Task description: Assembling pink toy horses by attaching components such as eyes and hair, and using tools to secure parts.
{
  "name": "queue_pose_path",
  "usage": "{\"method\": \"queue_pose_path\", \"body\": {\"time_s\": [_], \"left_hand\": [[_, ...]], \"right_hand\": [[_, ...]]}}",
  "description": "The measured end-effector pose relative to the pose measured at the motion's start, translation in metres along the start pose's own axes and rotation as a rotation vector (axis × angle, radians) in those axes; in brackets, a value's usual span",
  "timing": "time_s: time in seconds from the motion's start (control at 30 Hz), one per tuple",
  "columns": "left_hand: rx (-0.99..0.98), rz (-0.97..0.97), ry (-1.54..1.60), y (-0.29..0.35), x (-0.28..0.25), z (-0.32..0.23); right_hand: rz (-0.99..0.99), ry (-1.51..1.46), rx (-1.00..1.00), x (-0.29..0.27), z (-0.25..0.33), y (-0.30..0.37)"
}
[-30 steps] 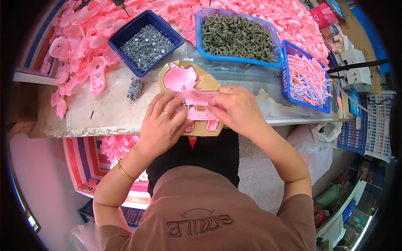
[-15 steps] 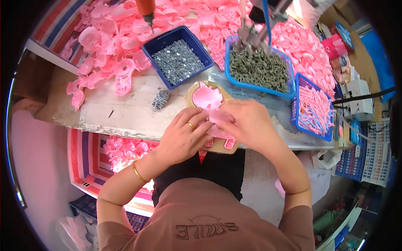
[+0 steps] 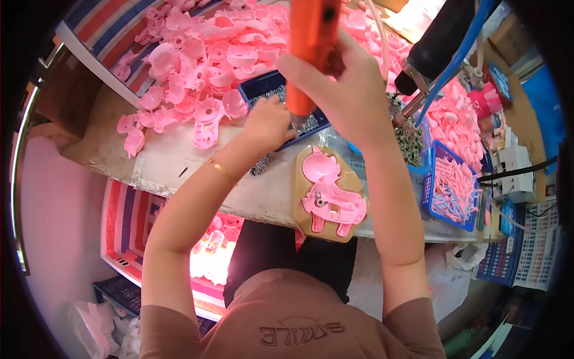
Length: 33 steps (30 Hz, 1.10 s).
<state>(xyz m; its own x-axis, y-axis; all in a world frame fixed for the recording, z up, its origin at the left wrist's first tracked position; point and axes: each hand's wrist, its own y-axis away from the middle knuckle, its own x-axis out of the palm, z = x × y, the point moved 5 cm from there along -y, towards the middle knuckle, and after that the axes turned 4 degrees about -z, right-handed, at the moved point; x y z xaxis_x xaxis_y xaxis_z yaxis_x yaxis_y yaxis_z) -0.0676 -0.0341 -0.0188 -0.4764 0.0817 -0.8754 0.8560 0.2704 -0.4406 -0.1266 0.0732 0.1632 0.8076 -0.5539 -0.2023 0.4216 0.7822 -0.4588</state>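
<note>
My right hand (image 3: 353, 96) is wrapped around an orange electric screwdriver (image 3: 312, 48), held upright over a dark blue tray (image 3: 250, 88) of small silver screws (image 3: 310, 124). Beside the driver's lower end, my left hand (image 3: 268, 124) reaches into that tray with its fingers curled together. Whatever they pinch is too small to make out. Nearer to me, a pink animal-shaped plastic shell (image 3: 344, 204) lies in a tan fixture (image 3: 304, 222) at the table's front edge. A small metallic part (image 3: 320, 200) sits in the shell. Neither hand touches the shell.
Pink plastic parts (image 3: 203, 54) are heaped across the back. Right of the tray stand a light blue tub (image 3: 426, 164) of dark grey pieces and a blue basket (image 3: 427, 194) of pink and blue strips. A black tool (image 3: 442, 48) with a blue hose hangs above.
Both hands have left the pink shell and moved forward, the left into the screw tray. My right hand has taken hold of the orange screwdriver and lowered it. The metallic part now shows.
</note>
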Motion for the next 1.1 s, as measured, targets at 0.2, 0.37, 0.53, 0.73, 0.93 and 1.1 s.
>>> {"method": "queue_pose_path", "body": {"time_s": [0.2,0.37,0.53,0.73,0.93,1.1], "left_hand": [[-0.046,0.020,0.161,-0.008,0.018,0.002],[-0.072,0.132,-0.061,-0.012,-0.014,-0.020],[-0.251,0.018,0.383,0.007,-0.040,-0.032],[-0.115,-0.020,0.633,0.031,-0.058,-0.080],[0.110,-0.164,0.463,0.047,-0.062,-0.112],[0.031,-0.161,0.612,0.055,-0.052,-0.114]], "right_hand": [[-0.008,0.006,0.040,-0.016,-0.028,0.020],[-0.012,-0.029,0.023,-0.036,-0.031,0.024],[0.061,-0.106,0.199,-0.034,-0.028,0.032],[0.125,-0.221,0.238,-0.029,-0.011,0.047],[0.001,-0.477,0.095,-0.027,-0.010,0.064],[-0.029,-0.531,0.178,-0.025,-0.020,0.075]]}}
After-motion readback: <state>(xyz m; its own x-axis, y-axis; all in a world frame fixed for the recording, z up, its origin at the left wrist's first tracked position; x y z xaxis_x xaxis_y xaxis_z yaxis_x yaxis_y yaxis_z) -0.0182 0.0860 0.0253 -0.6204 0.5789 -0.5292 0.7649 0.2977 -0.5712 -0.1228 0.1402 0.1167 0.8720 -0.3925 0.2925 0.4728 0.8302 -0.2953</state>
